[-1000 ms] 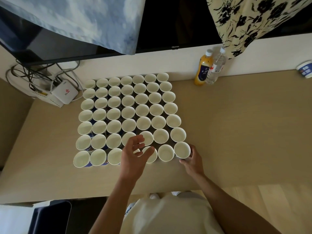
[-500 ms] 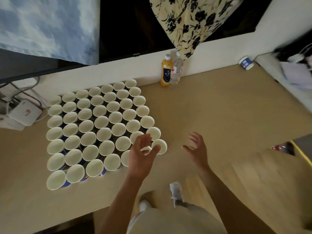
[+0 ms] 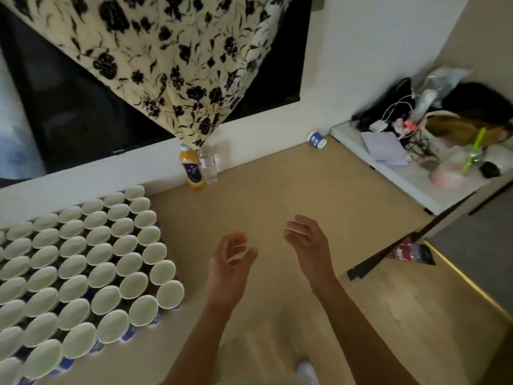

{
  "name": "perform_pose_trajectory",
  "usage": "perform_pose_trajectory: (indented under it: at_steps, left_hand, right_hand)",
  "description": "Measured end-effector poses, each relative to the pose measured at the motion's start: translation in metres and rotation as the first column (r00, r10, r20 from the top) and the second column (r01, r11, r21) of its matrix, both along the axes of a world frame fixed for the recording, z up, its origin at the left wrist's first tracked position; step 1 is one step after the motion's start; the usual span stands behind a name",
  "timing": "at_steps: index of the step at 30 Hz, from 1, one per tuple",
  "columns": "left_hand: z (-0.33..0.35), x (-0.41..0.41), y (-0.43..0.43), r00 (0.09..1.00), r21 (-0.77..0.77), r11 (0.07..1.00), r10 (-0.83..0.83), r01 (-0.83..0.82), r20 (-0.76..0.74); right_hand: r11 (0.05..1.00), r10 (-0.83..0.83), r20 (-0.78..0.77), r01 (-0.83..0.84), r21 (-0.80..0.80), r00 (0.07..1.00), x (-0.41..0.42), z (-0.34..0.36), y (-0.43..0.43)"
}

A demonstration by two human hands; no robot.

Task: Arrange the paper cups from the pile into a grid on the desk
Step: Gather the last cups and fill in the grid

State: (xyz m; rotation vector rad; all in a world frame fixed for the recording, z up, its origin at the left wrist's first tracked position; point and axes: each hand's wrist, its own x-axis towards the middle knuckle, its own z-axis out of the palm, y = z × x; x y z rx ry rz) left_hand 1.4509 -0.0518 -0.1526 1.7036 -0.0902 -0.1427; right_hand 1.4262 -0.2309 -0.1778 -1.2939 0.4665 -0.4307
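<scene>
Several white paper cups with blue sides stand upright in a tight grid on the left part of the tan desk. One more paper cup lies on its side at the desk's far right, against the wall. My left hand hovers over bare desk to the right of the grid, fingers loosely curled, holding nothing. My right hand is beside it, fingers relaxed and empty. Neither hand touches a cup.
An orange juice bottle and a clear water bottle stand at the back wall. A flowered cloth hangs over a dark screen. A white side shelf at the right carries cables, papers and clutter.
My right hand let go of the grid's near-right corner cup. Both hands moved right, off the grid. The view swung right, bringing the lone cup and the shelf into sight.
</scene>
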Motion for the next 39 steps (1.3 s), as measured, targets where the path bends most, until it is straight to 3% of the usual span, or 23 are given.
perform_pose_trajectory:
  at_steps: [7, 16, 28, 39]
  left_hand:
    - [-0.003, -0.017, -0.105, 0.999, -0.034, 0.999, 0.034, -0.034, -0.011]
    - [0.001, 0.023, -0.164, 0.998, -0.009, 0.998, 0.061, -0.061, -0.004]
    - [0.000, 0.137, -0.272, 0.997, 0.007, 1.000, -0.022, 0.022, -0.068]
    - [-0.021, 0.214, -0.377, 0.974, 0.080, 0.985, 0.167, -0.156, -0.155]
  right_hand:
    - [0.997, 0.046, -0.091, -0.052, -0.064, 0.995, -0.005, 0.006, -0.111]
    - [0.997, 0.066, -0.151, -0.072, -0.035, 0.986, 0.025, -0.006, -0.162]
    - [0.988, 0.047, -0.250, -0.081, -0.130, 0.967, 0.126, -0.005, -0.247]
    - [0.955, 0.213, -0.329, -0.268, -0.130, 0.920, 0.267, -0.037, -0.369]
